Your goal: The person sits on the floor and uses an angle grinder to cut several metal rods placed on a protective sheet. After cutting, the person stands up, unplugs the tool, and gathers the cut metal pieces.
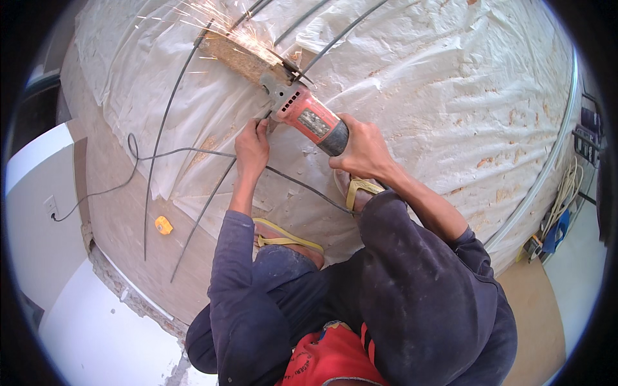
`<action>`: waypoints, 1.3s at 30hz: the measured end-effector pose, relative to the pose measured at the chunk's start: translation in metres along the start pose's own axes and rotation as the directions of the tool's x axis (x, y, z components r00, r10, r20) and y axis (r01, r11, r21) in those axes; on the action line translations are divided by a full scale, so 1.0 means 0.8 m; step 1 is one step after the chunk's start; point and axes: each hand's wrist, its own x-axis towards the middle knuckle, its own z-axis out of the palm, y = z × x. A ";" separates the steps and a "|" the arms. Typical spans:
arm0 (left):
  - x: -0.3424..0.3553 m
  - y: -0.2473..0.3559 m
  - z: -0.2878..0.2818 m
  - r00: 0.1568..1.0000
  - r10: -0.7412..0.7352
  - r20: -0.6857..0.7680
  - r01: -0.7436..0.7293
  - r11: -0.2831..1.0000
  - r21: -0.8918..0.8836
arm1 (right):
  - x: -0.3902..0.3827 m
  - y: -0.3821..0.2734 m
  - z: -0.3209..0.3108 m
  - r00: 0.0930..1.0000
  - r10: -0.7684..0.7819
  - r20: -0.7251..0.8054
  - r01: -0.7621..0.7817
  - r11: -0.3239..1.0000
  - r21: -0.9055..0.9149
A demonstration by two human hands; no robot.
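My right hand (364,147) is wrapped round the rear body of a red and black angle grinder (313,119). The grinder's disc (296,69) is seen nearly edge-on, and bright sparks (219,26) stream from it toward the far left. My left hand (252,145) pinches a thin dark steel rod (205,212) just left of the grinder's head. That rod runs from the floor at the near left up to the grinder, whose head hides where it meets the disc. Beneath the sparks lies a wooden board (238,56).
Whitish plastic sheeting (463,122) covers much of the floor. More rods (168,116) lie at left and far side. A dark power cord (187,150) runs from a wall socket (50,206) past my sandalled feet. A yellow tape measure (163,225) sits at left.
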 end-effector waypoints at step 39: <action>0.000 -0.006 -0.008 0.999 0.007 0.034 -0.005 0.998 -0.057 | -0.053 -0.011 -0.062 0.992 0.120 -0.048 -0.109 0.977 0.181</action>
